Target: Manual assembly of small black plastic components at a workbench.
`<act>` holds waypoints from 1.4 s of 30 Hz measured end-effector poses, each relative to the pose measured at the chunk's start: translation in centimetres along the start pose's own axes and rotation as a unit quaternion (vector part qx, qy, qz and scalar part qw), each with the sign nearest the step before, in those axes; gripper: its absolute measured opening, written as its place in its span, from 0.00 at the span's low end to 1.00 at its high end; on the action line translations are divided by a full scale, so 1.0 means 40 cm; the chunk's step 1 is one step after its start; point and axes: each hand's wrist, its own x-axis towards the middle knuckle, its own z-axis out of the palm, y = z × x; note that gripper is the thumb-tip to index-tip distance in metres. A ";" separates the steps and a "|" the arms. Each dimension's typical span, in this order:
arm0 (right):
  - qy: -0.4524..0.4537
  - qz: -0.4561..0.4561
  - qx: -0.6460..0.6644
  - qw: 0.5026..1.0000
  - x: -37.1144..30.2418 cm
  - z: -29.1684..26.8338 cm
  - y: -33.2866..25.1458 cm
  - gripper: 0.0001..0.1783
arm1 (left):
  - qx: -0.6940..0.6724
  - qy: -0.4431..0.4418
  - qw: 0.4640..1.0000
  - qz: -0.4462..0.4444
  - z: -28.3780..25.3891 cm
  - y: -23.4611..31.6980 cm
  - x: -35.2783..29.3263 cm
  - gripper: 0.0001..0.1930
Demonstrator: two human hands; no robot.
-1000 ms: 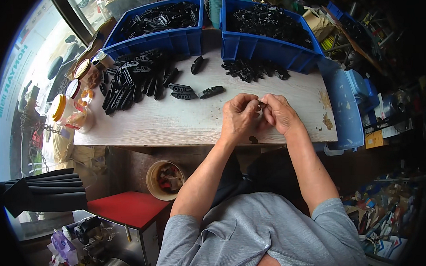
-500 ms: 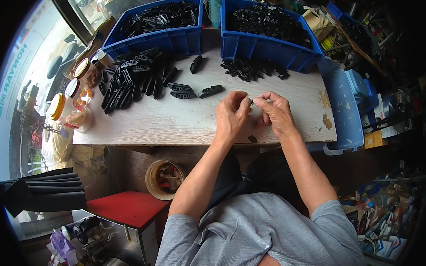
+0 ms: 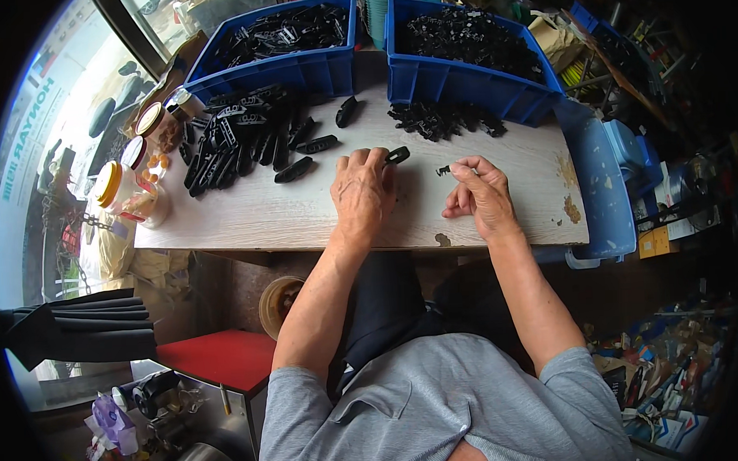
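Observation:
My left hand [image 3: 362, 190] is closed, fingers curled, at the middle of the pale tabletop. From beside its fingertips sticks out the end of an elongated black plastic part [image 3: 396, 155]; the rest of that part is hidden. To the right, my right hand [image 3: 483, 196] pinches a small, jagged black plastic piece [image 3: 443, 171] between thumb and forefinger, apart from the long part. Other long black parts lie close by on the left, among them one part [image 3: 294, 170] near my left hand. A heap of the same long parts [image 3: 240, 137] spreads further left.
Two blue bins stand at the back: the left bin [image 3: 319, 70] holds long black parts, the right bin [image 3: 478, 88] small black pieces. Small pieces [image 3: 446, 120] are heaped before it. Lidded jars [image 3: 124, 194] line the left edge. A bucket [image 3: 276, 307] stands below the table.
My hands were close together at the middle of the table; now they are apart. The left has moved left onto a long black part. Nearby long parts have shifted left.

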 end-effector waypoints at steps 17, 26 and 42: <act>-0.043 -0.067 0.041 0.996 0.005 -0.023 0.030 0.07 | -0.576 -0.159 0.762 -0.250 0.051 0.128 -0.048 0.11; -0.061 -0.044 0.014 0.997 0.006 -0.017 0.019 0.08 | -0.586 -0.149 0.757 -0.248 0.050 0.120 -0.043 0.12; -0.074 -0.014 -0.117 0.990 0.005 0.007 -0.006 0.17 | -0.639 -0.121 0.656 -0.382 0.014 0.138 -0.024 0.07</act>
